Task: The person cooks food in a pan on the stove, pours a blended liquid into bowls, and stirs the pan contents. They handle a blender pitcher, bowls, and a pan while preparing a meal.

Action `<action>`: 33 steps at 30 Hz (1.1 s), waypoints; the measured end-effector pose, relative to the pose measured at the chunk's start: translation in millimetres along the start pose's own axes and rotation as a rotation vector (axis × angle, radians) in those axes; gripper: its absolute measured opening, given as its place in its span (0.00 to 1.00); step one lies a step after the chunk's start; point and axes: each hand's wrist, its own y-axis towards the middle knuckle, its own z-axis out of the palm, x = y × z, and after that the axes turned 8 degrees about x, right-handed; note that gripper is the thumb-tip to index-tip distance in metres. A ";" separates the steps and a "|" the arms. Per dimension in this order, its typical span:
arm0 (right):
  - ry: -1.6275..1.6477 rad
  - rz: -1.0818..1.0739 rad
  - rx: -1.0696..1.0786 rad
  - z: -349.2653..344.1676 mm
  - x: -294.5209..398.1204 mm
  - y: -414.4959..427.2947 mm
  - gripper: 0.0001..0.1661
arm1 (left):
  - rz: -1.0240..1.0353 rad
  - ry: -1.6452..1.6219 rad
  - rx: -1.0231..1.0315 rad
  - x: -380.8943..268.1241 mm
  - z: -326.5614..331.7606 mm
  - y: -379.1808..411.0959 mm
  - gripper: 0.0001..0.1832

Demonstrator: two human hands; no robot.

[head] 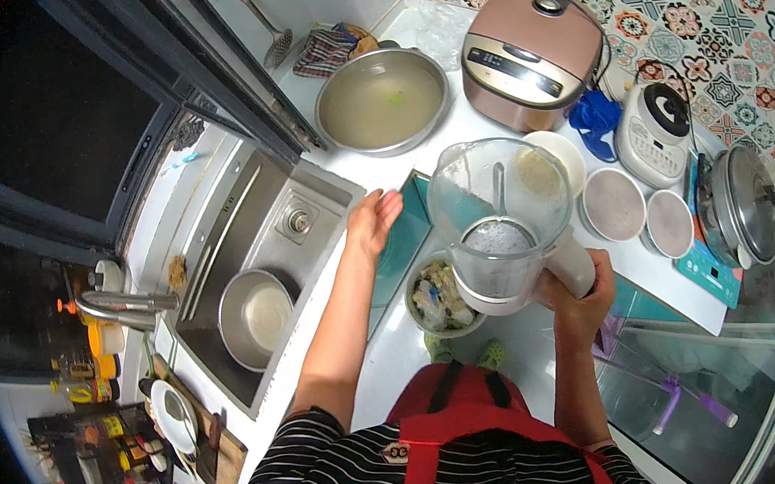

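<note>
My right hand (582, 290) grips the handle of a clear blender jug (498, 187), held over the floor in front of me. A round mesh strainer sits low inside the jug, and its base is white. My left hand (375, 221) is in the air by the sink's edge, fingers loosely apart, holding nothing. Below the jug stands a bin (441, 296) filled with food scraps and plastic. Behind the jug, a white bowl (567, 158) is partly hidden. The white blender base (653, 139) with a panel of buttons rests on the counter.
At left, a metal pot (258, 320) stands in the steel sink (304, 253) under the faucet (128, 305). A wide metal basin (382, 101) of cloudy water and a rice cooker (528, 58) occupy the corner. Two round containers (612, 204) and a lidded glass pot (742, 206) are at right.
</note>
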 end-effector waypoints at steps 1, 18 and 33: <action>0.019 0.009 -0.016 10.4 -1.7 6.9 0.16 | -0.007 -0.076 -0.028 -7.4 5.4 24.3 0.19; -0.035 -0.023 -0.145 112.2 -60.7 107.1 0.15 | 0.025 0.000 -0.180 -57.7 3.9 127.0 0.13; -0.045 -0.110 -0.140 138.6 -101.3 130.4 0.17 | -0.063 -0.143 -0.004 -41.9 27.8 128.3 0.15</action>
